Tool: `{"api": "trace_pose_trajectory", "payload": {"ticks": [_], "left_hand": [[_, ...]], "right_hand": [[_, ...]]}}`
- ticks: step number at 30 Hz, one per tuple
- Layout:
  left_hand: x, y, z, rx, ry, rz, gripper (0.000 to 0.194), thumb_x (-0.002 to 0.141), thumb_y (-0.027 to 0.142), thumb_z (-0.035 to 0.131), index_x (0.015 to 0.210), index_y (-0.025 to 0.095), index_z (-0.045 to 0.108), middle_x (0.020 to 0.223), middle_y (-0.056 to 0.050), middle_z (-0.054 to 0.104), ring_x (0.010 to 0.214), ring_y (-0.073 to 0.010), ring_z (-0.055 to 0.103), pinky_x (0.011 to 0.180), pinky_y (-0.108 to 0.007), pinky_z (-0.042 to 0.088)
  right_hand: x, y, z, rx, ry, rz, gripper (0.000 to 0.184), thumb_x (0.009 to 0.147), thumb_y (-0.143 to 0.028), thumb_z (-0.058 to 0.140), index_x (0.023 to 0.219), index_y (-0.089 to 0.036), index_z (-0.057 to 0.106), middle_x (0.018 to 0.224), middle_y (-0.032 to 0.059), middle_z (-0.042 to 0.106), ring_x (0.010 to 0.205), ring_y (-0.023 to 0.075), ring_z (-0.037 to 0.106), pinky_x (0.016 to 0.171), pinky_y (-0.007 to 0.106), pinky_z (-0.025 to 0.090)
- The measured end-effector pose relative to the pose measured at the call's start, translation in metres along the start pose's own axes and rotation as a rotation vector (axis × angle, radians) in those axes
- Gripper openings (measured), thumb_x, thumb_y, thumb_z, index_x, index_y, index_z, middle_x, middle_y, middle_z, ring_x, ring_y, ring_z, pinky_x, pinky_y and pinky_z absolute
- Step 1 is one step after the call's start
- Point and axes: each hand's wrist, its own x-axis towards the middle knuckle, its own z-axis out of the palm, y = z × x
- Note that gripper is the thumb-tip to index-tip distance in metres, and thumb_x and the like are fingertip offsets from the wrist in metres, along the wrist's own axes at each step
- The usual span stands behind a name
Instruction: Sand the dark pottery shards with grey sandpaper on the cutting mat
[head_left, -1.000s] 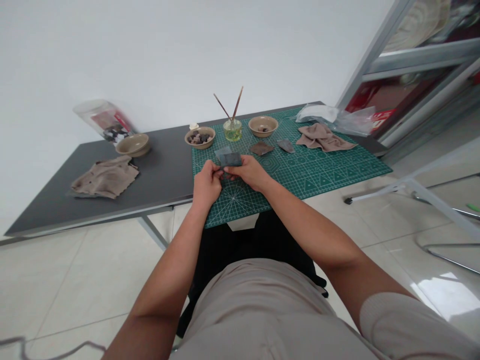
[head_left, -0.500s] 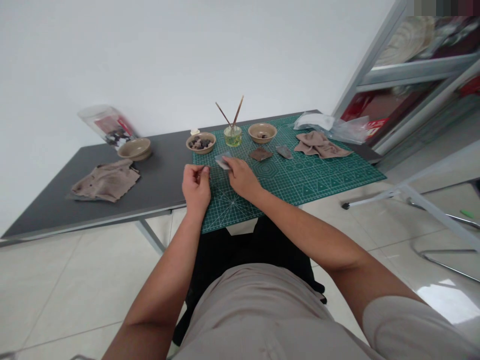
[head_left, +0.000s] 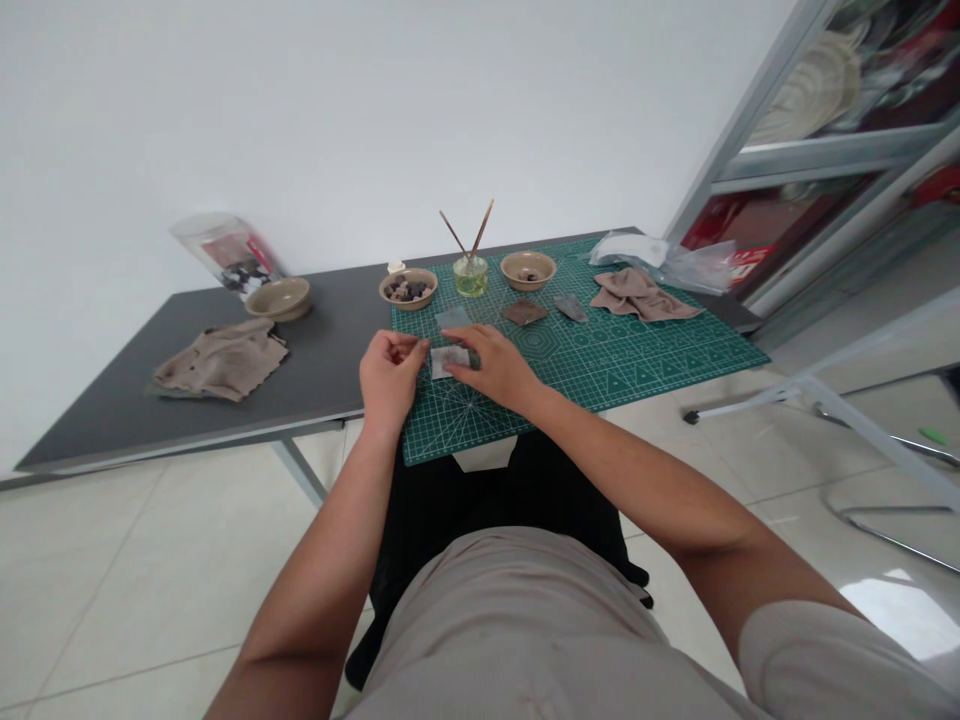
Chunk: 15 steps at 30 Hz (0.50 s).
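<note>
Over the left edge of the green cutting mat (head_left: 585,370), my left hand (head_left: 390,368) is closed, thumb and forefinger pinched; what lies between them is too small to make out. Just right of it, my right hand (head_left: 499,368) has thumb and fingers spread at a small whitish square (head_left: 448,364) with a dark smudge, which looks like sandpaper lying back side up. Behind these fingers lies a pale blue-grey square (head_left: 451,317). A brown square (head_left: 523,311) and a grey piece (head_left: 571,307), both like worn sandpaper, rest farther right on the mat.
At the back stand a bowl of dark and tan lumps (head_left: 409,289), a glass jar (head_left: 470,277) with two brushes in yellowish liquid, and another bowl (head_left: 529,270). Cloths lie left (head_left: 221,362) and right (head_left: 641,295). Beyond are a third bowl (head_left: 278,299), a clear container (head_left: 225,255) and plastic bags (head_left: 701,262).
My right hand has moved from the blue-grey square to the whitish square nearer me, and its fingers have spread. My left hand stays pinched in nearly the same place.
</note>
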Motion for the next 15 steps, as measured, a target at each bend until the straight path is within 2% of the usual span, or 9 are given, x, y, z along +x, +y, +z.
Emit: {"api": "trace_pose_trajectory", "payload": {"ticks": [3,8,11,13,15], "left_hand": [[-0.010,0.007,0.010,0.015,-0.159,-0.003,0.017,0.075,0.031,0.074,0.078,0.021,0.060,0.068,0.003,0.065,0.061,-0.0130,0.060,0.059,-0.026,0.047],[-0.010,0.005,0.010,0.086,-0.259,0.044,0.016,0.086,0.037,0.063,0.084,0.022,0.062,0.078,0.000,0.068,0.072,-0.0163,0.063,0.069,-0.030,0.050],[-0.001,0.002,0.003,0.386,-0.258,0.219,0.014,0.087,0.031,0.060,0.097,0.022,0.065,0.095,-0.004,0.070,0.090,-0.0211,0.063,0.083,-0.036,0.051],[0.003,0.002,-0.001,0.602,-0.366,0.348,0.020,0.085,0.028,0.062,0.103,0.021,0.068,0.111,-0.008,0.069,0.109,-0.0267,0.058,0.095,-0.043,0.048],[0.006,0.002,-0.002,0.747,-0.475,0.387,0.027,0.086,0.029,0.060,0.110,0.022,0.068,0.117,-0.009,0.067,0.114,-0.0301,0.054,0.096,-0.048,0.046]], "right_hand": [[-0.004,-0.003,0.003,0.058,-0.020,-0.003,0.032,0.088,-0.023,0.069,0.119,-0.021,0.068,0.113,0.0083,0.070,0.098,0.0209,0.065,0.089,0.035,0.051],[-0.006,0.003,-0.001,0.058,0.007,0.074,0.016,0.088,-0.021,0.068,0.103,-0.019,0.071,0.097,0.0050,0.073,0.087,0.0180,0.067,0.083,0.032,0.050],[-0.002,0.010,-0.008,0.059,0.020,0.128,0.017,0.086,-0.018,0.068,0.102,-0.019,0.071,0.097,0.0047,0.074,0.087,0.0178,0.067,0.083,0.031,0.050],[0.001,0.012,-0.009,0.041,-0.002,0.151,0.020,0.083,-0.015,0.068,0.102,-0.018,0.070,0.096,0.0044,0.074,0.087,0.0182,0.067,0.083,0.031,0.050],[0.005,0.012,-0.006,0.016,-0.058,0.159,0.021,0.080,-0.014,0.068,0.101,-0.017,0.070,0.094,0.0046,0.074,0.087,0.0190,0.067,0.083,0.032,0.050]]}}
